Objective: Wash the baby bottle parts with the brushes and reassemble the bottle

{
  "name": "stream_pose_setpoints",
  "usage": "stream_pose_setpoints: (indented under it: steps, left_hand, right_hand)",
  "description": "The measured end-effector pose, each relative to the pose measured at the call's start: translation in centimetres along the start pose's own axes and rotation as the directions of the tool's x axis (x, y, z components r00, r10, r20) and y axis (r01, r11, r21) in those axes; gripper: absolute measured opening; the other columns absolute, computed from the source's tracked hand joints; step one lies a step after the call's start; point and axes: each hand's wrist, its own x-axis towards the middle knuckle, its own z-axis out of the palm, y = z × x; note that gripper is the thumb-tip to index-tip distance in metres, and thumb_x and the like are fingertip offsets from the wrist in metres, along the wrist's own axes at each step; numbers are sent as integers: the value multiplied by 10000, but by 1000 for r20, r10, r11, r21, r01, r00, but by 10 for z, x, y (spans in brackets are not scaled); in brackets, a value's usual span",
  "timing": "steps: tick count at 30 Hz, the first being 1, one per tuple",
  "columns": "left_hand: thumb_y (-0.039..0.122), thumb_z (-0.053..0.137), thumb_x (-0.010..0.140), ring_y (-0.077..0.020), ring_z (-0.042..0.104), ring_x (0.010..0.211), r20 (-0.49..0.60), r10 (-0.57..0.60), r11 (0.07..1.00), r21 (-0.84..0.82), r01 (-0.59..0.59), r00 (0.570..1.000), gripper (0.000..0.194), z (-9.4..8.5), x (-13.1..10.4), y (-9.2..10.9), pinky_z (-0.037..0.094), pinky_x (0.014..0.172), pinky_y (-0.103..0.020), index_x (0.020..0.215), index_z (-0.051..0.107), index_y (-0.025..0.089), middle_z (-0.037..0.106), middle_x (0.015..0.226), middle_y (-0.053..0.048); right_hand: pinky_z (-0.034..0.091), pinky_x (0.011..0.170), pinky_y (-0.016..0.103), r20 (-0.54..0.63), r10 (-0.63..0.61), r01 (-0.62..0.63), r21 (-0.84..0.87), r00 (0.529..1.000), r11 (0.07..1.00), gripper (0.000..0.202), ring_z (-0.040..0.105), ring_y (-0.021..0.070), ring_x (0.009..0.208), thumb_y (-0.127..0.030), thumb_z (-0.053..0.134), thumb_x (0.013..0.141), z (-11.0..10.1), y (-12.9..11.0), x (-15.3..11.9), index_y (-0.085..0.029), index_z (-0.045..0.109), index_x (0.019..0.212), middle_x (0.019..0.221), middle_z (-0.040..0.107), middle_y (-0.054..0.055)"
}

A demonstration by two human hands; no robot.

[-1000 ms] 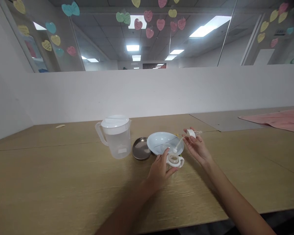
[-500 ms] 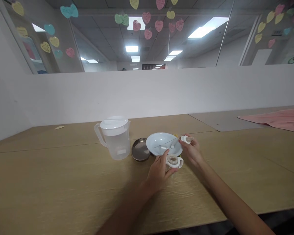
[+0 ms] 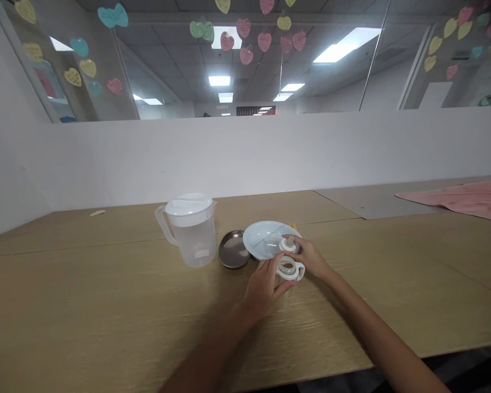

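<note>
White cap (image 3: pixel 287 246), teat up, pinched by right hand (image 3: pixel 313 261), is just beyond open bottle (image 3: pixel 289 277), clasped between left hand's (image 3: pixel 262 287) thumb and fingers.

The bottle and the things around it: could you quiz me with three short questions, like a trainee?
1. True or false: the left hand holds the open bottle.
2. What is in the right hand?
a) a spoon
b) a white cap
c) a pink cloth
3. Fill in: the metal dish sits between the pale bowl and the lidded ____.
Key: 1 true; 2 b; 3 pitcher.
</note>
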Motion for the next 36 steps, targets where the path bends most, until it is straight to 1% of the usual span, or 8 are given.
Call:
stream_pose_setpoints:
  steps: [4,10,14,17,23,27,31,36]
  left_hand:
    - [395,570,839,-274,491,1157,-6,1,999,35,0,1000,591,-1,0,1,409,979,-437,1365,359,228,533,1290,-98]
    - [387,580,833,-279,475,1185,-4,-3,998,66,4,1000,600,1,-1,-3,406,989,-436,1362,358,212,520,1304,-108]
    - [380,590,828,-284,473,1194,-7,-11,998,56,11,1000,609,2,-1,-4,407,989,-445,1365,355,217,517,1316,-104]
    - [378,598,825,-280,476,1192,-8,-13,998,68,14,1000,612,1,-1,-3,414,984,-447,1363,357,212,512,1324,-108]
    - [365,598,827,-264,492,1186,-27,0,998,70,1,1000,588,-1,-1,1,422,987,-435,1352,375,222,535,1293,-102]
    - [362,594,828,-261,481,1197,-10,-21,998,66,22,1000,602,-1,-1,0,416,997,-433,1365,356,229,520,1313,-98]
    - [375,590,828,-259,493,1178,-8,-24,997,66,25,1000,611,1,-1,-2,435,974,-430,1368,352,221,522,1305,-106]
    - [374,581,836,-265,479,1193,-17,-1,998,69,2,1000,595,0,-1,-1,411,996,-434,1365,356,219,515,1317,-108]
  right_hand:
    - [459,906,407,-10,9,-8,38,1000,999,424,605,253,971,-458,678,716,1,-5,0,-218,629,1061,1044,667,50]
    - [479,909,445,-302,87,-23,207,949,978,458,615,267,976,-437,777,602,-5,11,8,-174,663,959,1115,625,111]
    - [507,882,443,-318,202,-77,364,926,928,552,640,272,940,-411,836,501,-7,16,10,-160,653,957,1018,680,117]
    - [529,833,418,-334,219,-87,370,917,925,541,654,267,904,-426,844,464,-5,14,10,-151,649,887,977,697,115]
    - [506,836,403,-353,141,-61,229,925,971,442,643,263,920,-485,812,492,-3,13,10,-165,569,676,1028,677,129]
    - [494,844,393,-363,14,28,110,932,994,424,627,243,954,-468,748,612,-4,19,9,-190,536,852,1032,667,104]
    - [453,909,419,-378,-187,115,-204,907,972,294,578,248,1049,-377,586,779,-5,19,6,-205,529,1011,1091,623,96]
    - [397,1004,405,-212,-376,263,-420,902,869,341,476,227,1194,-218,390,864,-7,13,5,-224,507,1184,1251,504,101]
